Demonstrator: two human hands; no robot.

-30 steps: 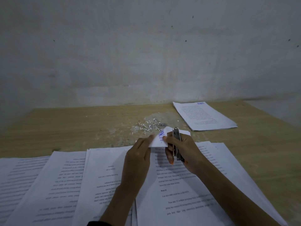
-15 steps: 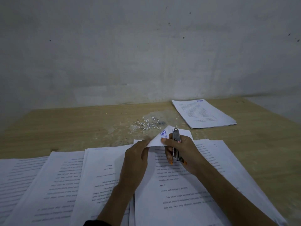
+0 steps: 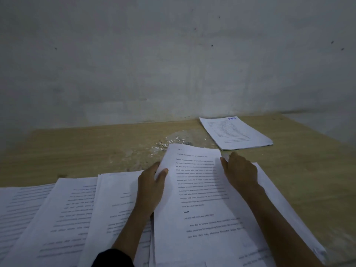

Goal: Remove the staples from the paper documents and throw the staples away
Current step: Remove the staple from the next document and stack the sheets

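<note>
**A:** While the left grip (image 3: 152, 182) pinches the left edge of the white printed paper document (image 3: 196, 189), near on the tan wooden desk (image 3: 96, 147), the right grip (image 3: 240, 170) sits at its right edge. Holding anything? Can't tell.

**B:** Staple's out, I'd judge. Next, set it far right.

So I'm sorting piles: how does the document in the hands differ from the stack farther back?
The held document is gripped by the left hand, overlapping other papers; the far stack lies untouched on the bare table. The far stack shows a blue corner stamp; the held document's page shows none. Both are white printed pages.
</note>
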